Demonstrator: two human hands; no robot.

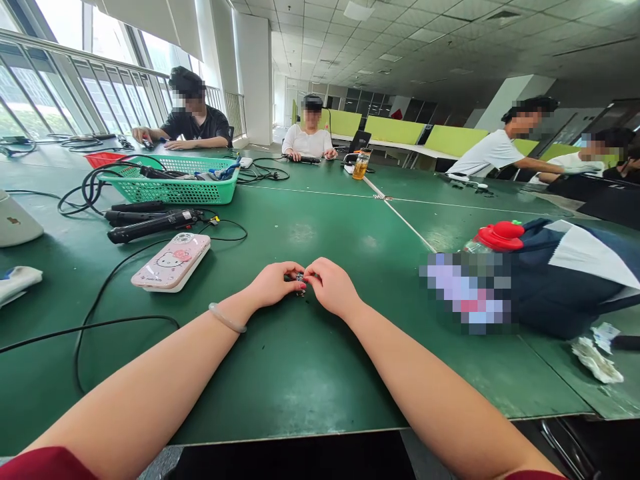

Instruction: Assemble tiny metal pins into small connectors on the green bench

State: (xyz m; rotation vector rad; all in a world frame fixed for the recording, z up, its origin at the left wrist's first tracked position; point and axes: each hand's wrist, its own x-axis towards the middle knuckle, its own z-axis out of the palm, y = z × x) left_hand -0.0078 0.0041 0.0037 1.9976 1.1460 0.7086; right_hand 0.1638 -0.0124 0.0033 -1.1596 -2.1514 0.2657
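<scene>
A: What is held at the green table (280, 373)?

B: A small part (301, 283), dark and silvery, is pinched between the thumb and fingers of the left hand (275, 283), to the right of the pink phone (173, 261). Its exact kind is too small to be told.

A: And the right hand (330, 287)?

B: Its fingertips are drawn together and pinched at the part's right side, farther right of the phone. A pale bangle (227, 319) is worn on the left wrist.

A: What is seen beyond the phone?

B: Black handheld devices (150, 227) are laid just behind it, and behind those a green basket (170, 193) is filled with tools and cables. A bottle of amber liquid (360, 167) is placed well beyond the phone, to its right.

A: And elsewhere around it?

B: A black cable (103, 293) is curved past the phone's left side. Well to the phone's right, a container with a red lid (500, 235) is set against a dark blue bag (565, 293), with crumpled tissue (597, 360) left on the near side of the bag.

A: Are others pictured?

B: A person in black (200, 127) and a person in white (309, 139) are shown seated across the table, beyond the phone.
</scene>
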